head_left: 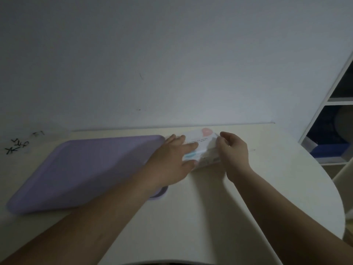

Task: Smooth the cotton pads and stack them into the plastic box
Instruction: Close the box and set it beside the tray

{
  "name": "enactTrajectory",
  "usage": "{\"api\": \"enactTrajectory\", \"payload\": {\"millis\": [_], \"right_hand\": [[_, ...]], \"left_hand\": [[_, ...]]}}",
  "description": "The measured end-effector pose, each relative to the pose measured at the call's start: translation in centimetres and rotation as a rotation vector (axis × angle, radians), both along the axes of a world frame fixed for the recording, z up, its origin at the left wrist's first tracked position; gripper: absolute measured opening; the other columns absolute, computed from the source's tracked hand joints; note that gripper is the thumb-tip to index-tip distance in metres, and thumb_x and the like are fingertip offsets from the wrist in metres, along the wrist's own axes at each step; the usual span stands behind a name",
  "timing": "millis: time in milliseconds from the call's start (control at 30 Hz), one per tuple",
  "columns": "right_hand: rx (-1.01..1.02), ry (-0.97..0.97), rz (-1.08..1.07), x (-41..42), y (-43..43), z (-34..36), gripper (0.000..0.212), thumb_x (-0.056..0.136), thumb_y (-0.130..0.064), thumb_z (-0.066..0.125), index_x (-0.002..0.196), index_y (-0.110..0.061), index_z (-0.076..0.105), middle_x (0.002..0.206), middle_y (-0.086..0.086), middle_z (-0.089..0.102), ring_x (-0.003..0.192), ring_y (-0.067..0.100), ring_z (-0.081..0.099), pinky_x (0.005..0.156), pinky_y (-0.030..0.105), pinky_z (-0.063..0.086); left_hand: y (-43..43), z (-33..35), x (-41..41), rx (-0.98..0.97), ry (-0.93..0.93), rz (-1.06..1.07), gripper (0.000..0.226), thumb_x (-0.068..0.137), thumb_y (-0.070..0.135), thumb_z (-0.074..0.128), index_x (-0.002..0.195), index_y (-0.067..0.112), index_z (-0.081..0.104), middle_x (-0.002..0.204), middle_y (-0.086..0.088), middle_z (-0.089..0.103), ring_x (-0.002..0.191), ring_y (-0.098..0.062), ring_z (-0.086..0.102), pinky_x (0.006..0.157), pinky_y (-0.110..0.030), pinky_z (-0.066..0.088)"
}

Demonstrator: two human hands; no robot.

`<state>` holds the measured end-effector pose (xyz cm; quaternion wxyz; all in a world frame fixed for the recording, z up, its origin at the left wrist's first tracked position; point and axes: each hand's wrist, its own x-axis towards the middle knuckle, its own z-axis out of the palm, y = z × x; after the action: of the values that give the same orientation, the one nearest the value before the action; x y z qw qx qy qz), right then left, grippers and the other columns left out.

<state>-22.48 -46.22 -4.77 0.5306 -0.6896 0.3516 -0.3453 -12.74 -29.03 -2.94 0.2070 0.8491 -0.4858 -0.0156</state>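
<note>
A white pack of cotton pads (200,142), printed with a pink shape and dark lettering, lies near the table's far edge. My left hand (172,159) rests flat on its left part with the fingers stretched over it. My right hand (233,152) is at the pack's right end, fingers curled round the open plastic there, where pale pads (207,158) show through. The plastic box (55,133) looks like a faint clear shape at the far left against the wall.
A large lilac tray (82,169) lies on the cream table (210,207) left of the pack, under my left forearm. Small black clips (17,146) lie scattered at the far left. A white shelf unit (332,111) stands to the right.
</note>
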Motion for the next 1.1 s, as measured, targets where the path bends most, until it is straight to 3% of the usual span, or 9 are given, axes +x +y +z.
{"api": "enactTrajectory", "payload": {"millis": [167, 267, 400, 500, 600, 700, 800, 967, 1100], "right_hand": [[-0.006, -0.018, -0.041, -0.1, 0.1, -0.7, 0.041, 0.098, -0.026, 0.056, 0.137, -0.015, 0.065, 0.135, -0.003, 0.068, 0.123, 0.017, 0.063, 0.109, 0.039, 0.051], [-0.257, 0.124, -0.074, 0.5, 0.4, -0.9, 0.032, 0.103, -0.026, 0.048, 0.125, -0.013, 0.067, 0.135, 0.010, 0.064, 0.129, 0.031, 0.058, 0.104, 0.039, 0.048], [-0.841, 0.346, 0.020, 1.3, 2.9, -1.2, 0.049, 0.097, -0.038, 0.036, 0.131, -0.019, 0.064, 0.154, 0.009, 0.051, 0.150, 0.033, 0.037, 0.122, 0.059, 0.026], [-0.939, 0.523, 0.223, 2.2, 4.3, -0.8, 0.057, 0.092, -0.045, 0.034, 0.139, -0.020, 0.054, 0.147, -0.001, 0.056, 0.147, 0.026, 0.041, 0.123, 0.061, 0.019], [-0.966, 0.674, 0.234, 3.5, 4.4, -0.4, 0.054, 0.103, -0.025, 0.046, 0.156, -0.021, 0.039, 0.163, -0.001, 0.040, 0.157, 0.024, 0.025, 0.127, 0.060, 0.010], [-0.940, 0.791, 0.204, 5.1, 5.8, 0.9, 0.062, 0.098, -0.024, 0.048, 0.158, -0.017, 0.031, 0.168, 0.005, 0.027, 0.160, 0.026, 0.011, 0.128, 0.061, 0.004], [-0.994, 0.737, 0.273, 6.9, 9.1, 1.9, 0.072, 0.095, -0.025, 0.050, 0.161, -0.016, 0.023, 0.174, 0.007, 0.008, 0.162, 0.027, -0.004, 0.128, 0.056, -0.004], [-0.962, 0.415, 0.509, 10.4, 16.8, 2.9, 0.049, 0.097, -0.017, 0.054, 0.146, -0.014, 0.053, 0.162, 0.011, 0.039, 0.155, 0.029, 0.024, 0.124, 0.041, 0.019], [-0.624, 0.334, 0.762, 12.3, 22.0, 3.3, 0.038, 0.103, -0.022, 0.057, 0.139, -0.014, 0.063, 0.151, 0.005, 0.054, 0.139, 0.023, 0.051, 0.107, 0.022, 0.035]], "left_hand": [[-1.3, -0.8, -0.4, 0.119, -0.187, 0.058, 0.053, 0.106, 0.040, 0.049, 0.157, 0.044, 0.032, 0.172, 0.006, 0.019, 0.160, -0.023, 0.010, 0.123, -0.054, 0.020], [-2.0, -1.4, 0.1, 0.061, -0.135, 0.030, 0.055, 0.106, 0.030, 0.049, 0.158, 0.040, 0.034, 0.172, 0.005, 0.021, 0.160, -0.022, 0.011, 0.125, -0.043, 0.025], [-2.5, -1.3, 1.6, 0.066, -0.157, 0.024, 0.059, 0.103, 0.026, 0.049, 0.159, 0.037, 0.035, 0.171, 0.002, 0.024, 0.160, -0.025, 0.016, 0.122, -0.045, 0.032], [-1.7, -0.4, 2.2, 0.102, -0.111, -0.022, 0.067, 0.099, 0.022, 0.050, 0.162, 0.029, 0.027, 0.172, -0.003, 0.023, 0.160, -0.027, 0.016, 0.124, -0.044, 0.029], [0.8, 0.1, 3.1, 0.051, -0.017, 0.004, 0.069, 0.095, 0.016, 0.055, 0.160, 0.017, 0.032, 0.168, -0.008, 0.030, 0.157, -0.028, 0.022, 0.125, -0.041, 0.029], [3.9, 0.5, 4.7, 0.022, 0.025, 0.063, 0.062, 0.092, 0.020, 0.065, 0.151, 0.012, 0.046, 0.156, -0.011, 0.045, 0.149, -0.028, 0.038, 0.121, -0.033, 0.031], [7.8, 1.1, 6.4, 0.048, 0.030, 0.144, 0.068, 0.094, 0.027, 0.068, 0.156, 0.016, 0.041, 0.167, -0.010, 0.030, 0.156, -0.023, 0.026, 0.123, -0.027, 0.021], [15.3, 2.5, 10.7, 0.142, -0.091, 0.437, 0.063, 0.094, 0.038, 0.066, 0.153, 0.027, 0.046, 0.174, -0.010, 0.006, 0.161, -0.031, 0.000, 0.129, -0.046, 0.014], [22.8, 3.1, 14.6, 0.224, -0.113, 0.796, 0.057, 0.092, 0.037, 0.063, 0.147, 0.032, 0.049, 0.172, -0.015, -0.019, 0.156, -0.039, -0.025, 0.125, -0.061, -0.005]]}}
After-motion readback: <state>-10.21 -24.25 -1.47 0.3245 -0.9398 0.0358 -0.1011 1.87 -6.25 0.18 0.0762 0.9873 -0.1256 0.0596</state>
